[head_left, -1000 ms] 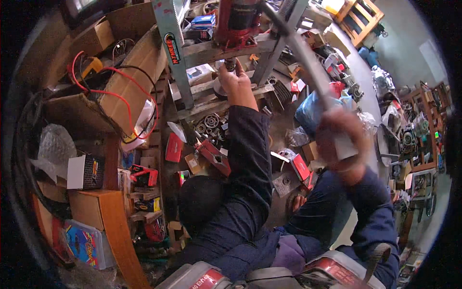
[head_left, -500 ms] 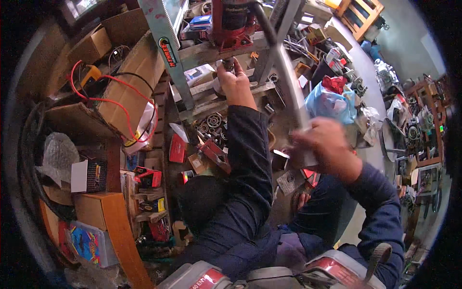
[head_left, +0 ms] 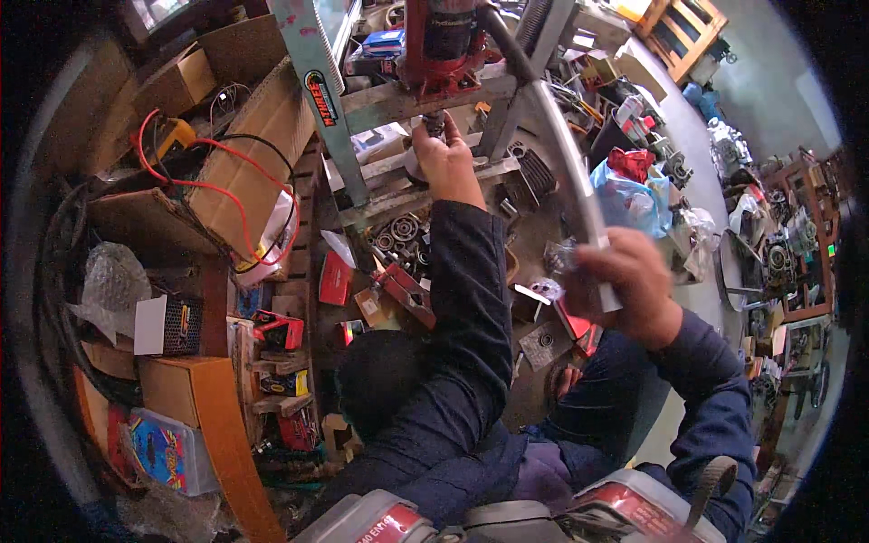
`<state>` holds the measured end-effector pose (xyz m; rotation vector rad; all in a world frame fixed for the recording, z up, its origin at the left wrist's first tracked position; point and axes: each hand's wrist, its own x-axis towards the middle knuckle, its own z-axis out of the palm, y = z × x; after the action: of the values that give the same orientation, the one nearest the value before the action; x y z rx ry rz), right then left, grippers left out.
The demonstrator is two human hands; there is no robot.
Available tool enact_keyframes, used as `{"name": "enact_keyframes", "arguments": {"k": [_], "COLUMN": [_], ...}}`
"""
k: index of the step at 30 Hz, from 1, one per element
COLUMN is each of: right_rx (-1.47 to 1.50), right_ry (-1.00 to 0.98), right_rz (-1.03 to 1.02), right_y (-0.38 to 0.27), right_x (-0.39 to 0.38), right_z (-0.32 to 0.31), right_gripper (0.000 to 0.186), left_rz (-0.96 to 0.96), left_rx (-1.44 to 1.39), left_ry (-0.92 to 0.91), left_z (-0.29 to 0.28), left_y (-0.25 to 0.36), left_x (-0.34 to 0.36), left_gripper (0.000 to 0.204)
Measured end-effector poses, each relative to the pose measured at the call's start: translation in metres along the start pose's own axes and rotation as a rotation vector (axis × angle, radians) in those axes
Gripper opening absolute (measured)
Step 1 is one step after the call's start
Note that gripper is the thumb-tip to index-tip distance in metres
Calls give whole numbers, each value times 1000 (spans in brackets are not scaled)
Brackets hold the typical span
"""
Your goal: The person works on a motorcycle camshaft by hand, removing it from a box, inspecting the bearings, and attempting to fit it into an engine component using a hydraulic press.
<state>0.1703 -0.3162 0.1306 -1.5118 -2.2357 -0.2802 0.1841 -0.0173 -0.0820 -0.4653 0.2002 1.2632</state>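
Observation:
Under the red hydraulic jack (head_left: 441,56), my left hand (head_left: 445,170) reaches forward with its fingers closed around a small dark metal cylinder (head_left: 434,123). The jack sits in a grey-green press frame (head_left: 323,104), above its lower crossbeams. A long metal jack handle (head_left: 563,149) slopes down from the jack toward me. Its near end is gripped by my right hand (head_left: 631,276), slightly blurred by motion. What the metal cylinder rests on is partly hidden by my left hand.
Several bearings (head_left: 396,233) and red boxes (head_left: 336,277) lie below the press. Left stands an open cardboard box (head_left: 249,154) with a red cable (head_left: 237,163) over it. At right are a blue plastic bag (head_left: 625,204), a finned metal part (head_left: 532,172) and heaped parts.
My right hand and the near end of the jack handle have swung to the right. My left hand stays at the metal cylinder under the jack.

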Motion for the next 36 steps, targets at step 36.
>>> {"name": "enact_keyframes", "arguments": {"k": [36], "right_rx": [-1139], "right_ry": [686], "right_rz": [145], "right_y": [67], "right_x": [52], "right_z": [-39], "right_gripper": [36], "left_rz": [-283], "left_rx": [28], "left_ry": [-73], "left_z": [-36], "left_y": [57], "left_x": [23], "left_gripper": [41]}}
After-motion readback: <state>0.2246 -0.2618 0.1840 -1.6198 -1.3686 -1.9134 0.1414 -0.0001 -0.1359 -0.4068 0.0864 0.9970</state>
